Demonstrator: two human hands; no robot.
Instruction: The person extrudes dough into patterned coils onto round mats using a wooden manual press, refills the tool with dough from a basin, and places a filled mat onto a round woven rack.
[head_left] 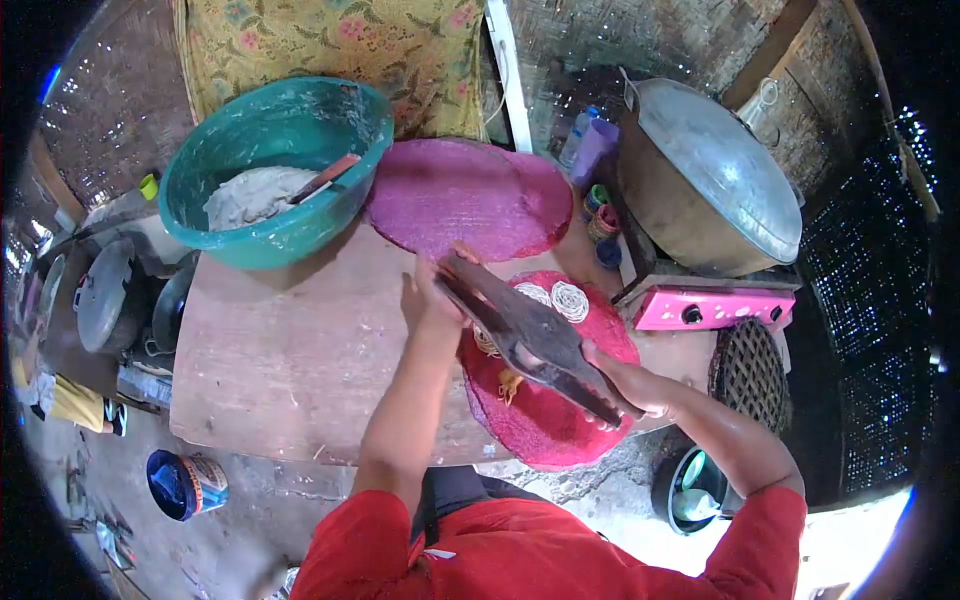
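A dark wooden noodle press point(530, 335) with two long handles slants across the front of me. My left hand point(438, 290) is wrapped round its upper left end, and my right hand point(630, 382) grips the lower right end. Beneath the press lies a round red mat point(560, 440). On the mat, white coils of thin dough strands point(570, 301) sit near the far edge, another partly hidden by the press. A small yellow-brown clump point(510, 386) shows just below the press; I cannot tell whether it hangs or rests on the mat.
A green basin point(270, 245) holds pale dough point(250, 198) and a reddish-handled utensil. Behind the red mat is a purple-pink mat point(470, 195). At right, a large lidded pot point(690, 180) stands over a pink stove point(715, 309), with small jars point(603, 222) beside it.
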